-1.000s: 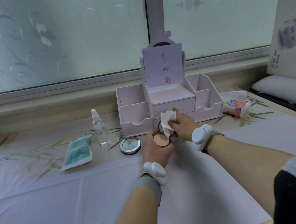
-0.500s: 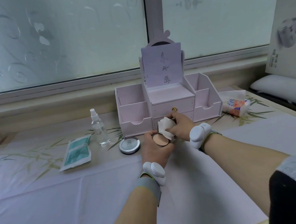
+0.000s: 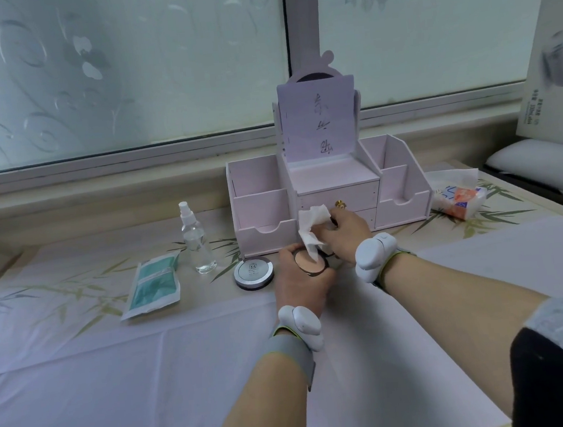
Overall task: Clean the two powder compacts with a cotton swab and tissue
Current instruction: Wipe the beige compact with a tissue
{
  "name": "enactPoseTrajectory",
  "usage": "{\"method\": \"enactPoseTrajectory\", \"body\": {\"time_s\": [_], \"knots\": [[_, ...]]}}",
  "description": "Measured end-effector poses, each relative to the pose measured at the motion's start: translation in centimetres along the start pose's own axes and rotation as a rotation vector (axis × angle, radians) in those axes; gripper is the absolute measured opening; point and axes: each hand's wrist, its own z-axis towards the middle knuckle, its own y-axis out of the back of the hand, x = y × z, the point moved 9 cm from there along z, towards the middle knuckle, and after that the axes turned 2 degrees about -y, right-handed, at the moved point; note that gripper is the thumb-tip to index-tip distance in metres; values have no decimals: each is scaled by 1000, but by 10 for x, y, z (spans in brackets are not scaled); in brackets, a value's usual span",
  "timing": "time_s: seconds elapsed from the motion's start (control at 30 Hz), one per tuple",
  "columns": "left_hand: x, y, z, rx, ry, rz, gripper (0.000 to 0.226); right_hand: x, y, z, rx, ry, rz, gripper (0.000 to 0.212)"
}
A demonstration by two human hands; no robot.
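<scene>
Tissue [image 3: 311, 231] in right hand [image 3: 344, 238] touches left-held open compact [image 3: 309, 262].

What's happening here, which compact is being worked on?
A person is cleaning the open compact. The left hand holds it just above the table, and the right hand pinches a crumpled tissue whose tip touches the powder pan. The closed compact lies on the table just to its left, with no hand on it. A spray bottle and a teal packet sit further left. No cotton swab is visible.
</scene>
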Motion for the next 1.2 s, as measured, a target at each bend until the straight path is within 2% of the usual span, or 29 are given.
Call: {"method": "enactPoseTrajectory", "body": {"time_s": [0.13,0.27,0.4,0.47,0.63,0.9,1.2], "knots": [[3,1,2,1,-2,-20,53,1,1,0,14,-21,-31,27],[0,1,1,-3,-15,-24,57,-10,-2,-1,61,-92,36,29],[-3,3,0,-18,4,-26,68,-7,-1,-4,124,-73,42,30],[-3,3,-1,-19,16,-35,73,-4,-1,-5,161,-45,47,39],[-5,5,-3,-31,26,-31,67,2,-4,-5,222,12,44,63],[-5,5,-5,-26,70,-82,81,0,-13,4,191,18,38,51],[-2,2,-5,-15,56,-49,69,-7,-11,6,90,-10,9,42]]}}
